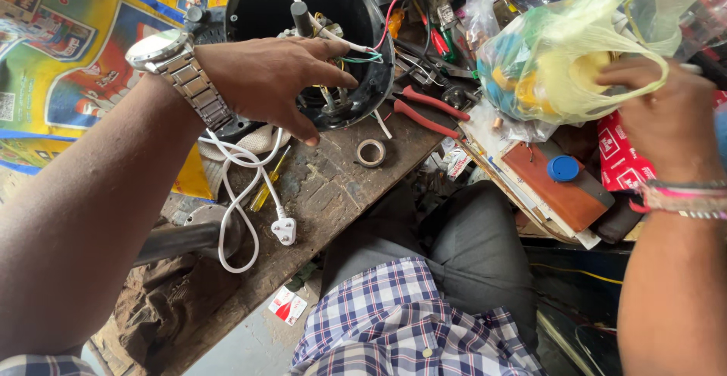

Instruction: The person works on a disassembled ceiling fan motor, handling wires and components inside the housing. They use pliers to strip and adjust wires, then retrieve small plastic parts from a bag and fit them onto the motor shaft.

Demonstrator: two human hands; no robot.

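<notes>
My left hand (276, 81), with a metal watch on its wrist, rests on the rim of a black round appliance housing (257, 1) with loose wires and metal parts inside; its fingers are spread over the wiring. My right hand (670, 115) reaches into a thin yellow-green plastic bag (545, 58) full of small coloured parts and grips it. A white cord with a plug (284, 230) trails from the housing across the worn wooden bench (333, 187).
A roll of tape (371, 152) and a yellow screwdriver (266, 183) lie on the bench. Red-handled pliers (428, 111) sit beside the housing. A brown box with a blue cap (564, 183), a red packet (621, 160) and papers are stacked at right. A colourful printed sheet (68, 50) lies at left.
</notes>
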